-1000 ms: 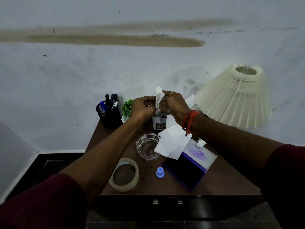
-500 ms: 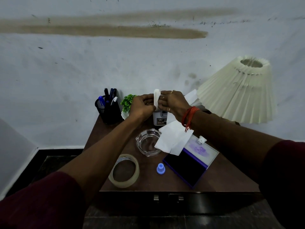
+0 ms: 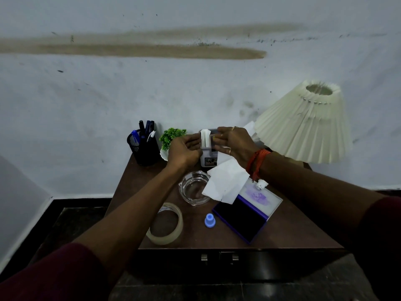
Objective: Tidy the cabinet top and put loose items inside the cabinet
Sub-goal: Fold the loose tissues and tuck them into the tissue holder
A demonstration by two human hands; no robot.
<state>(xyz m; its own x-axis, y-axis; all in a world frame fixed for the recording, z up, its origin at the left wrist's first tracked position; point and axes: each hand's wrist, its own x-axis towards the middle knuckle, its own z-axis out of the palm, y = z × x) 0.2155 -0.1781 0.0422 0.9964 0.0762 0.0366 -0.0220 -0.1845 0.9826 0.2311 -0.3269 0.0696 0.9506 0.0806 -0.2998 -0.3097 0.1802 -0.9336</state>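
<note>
On the brown cabinet top [image 3: 293, 227] a small grey holder box [image 3: 208, 160] stands at the back. A folded white tissue [image 3: 205, 138] sticks up from it. My left hand [image 3: 184, 149] pinches the tissue from the left and my right hand [image 3: 235, 142] touches it from the right with fingers extended. A loose white paper [image 3: 226, 181] lies under my right wrist, over a glass ashtray [image 3: 193, 189] and an open purple stamp pad [image 3: 245, 216]. A tape roll [image 3: 166, 223] and a blue cap [image 3: 210, 220] lie near the front.
A black mesh pen holder [image 3: 144, 146] and a small green plant [image 3: 171, 137] stand at the back left. A cream pleated lampshade [image 3: 308, 124] leans at the back right. A small white bottle [image 3: 260, 184] lies by the pad. Two cabinet door handles [image 3: 219, 257] sit below the front edge.
Both hands lowered the folded tissue from above into the grey holder. The right hand's fingers have spread out flatter beside it.
</note>
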